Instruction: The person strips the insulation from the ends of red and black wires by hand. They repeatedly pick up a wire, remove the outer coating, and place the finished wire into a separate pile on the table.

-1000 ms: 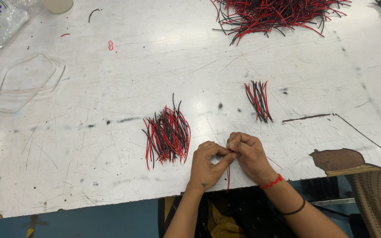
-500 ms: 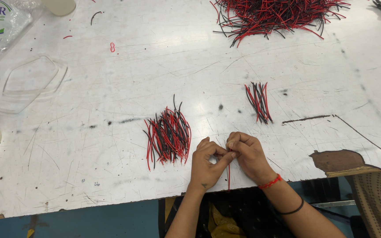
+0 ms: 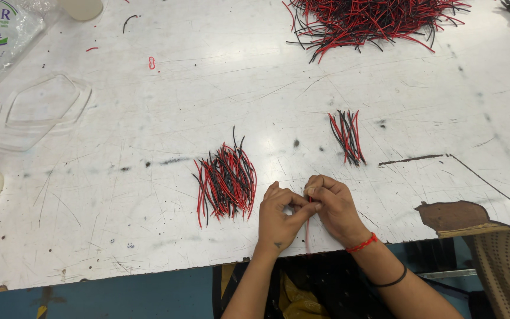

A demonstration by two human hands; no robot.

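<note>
Red wire [image 3: 308,227] upright between pinching hands [image 3: 305,210], tail toward wearer

There is a single view, from a camera worn on the person's head, looking steeply down and forward over the scratched white bench [image 3: 149,106]. It sits near the person's own side: the left hand [image 3: 278,215] and right hand [image 3: 334,207] meet low in the centre, at the bench's near edge, with both forearms entering from the bottom. The far side of the bench runs out of the top, where a large heap of red and black wires [image 3: 373,18] is cut off. With only this one view, no other shares any part of the scene.
</note>
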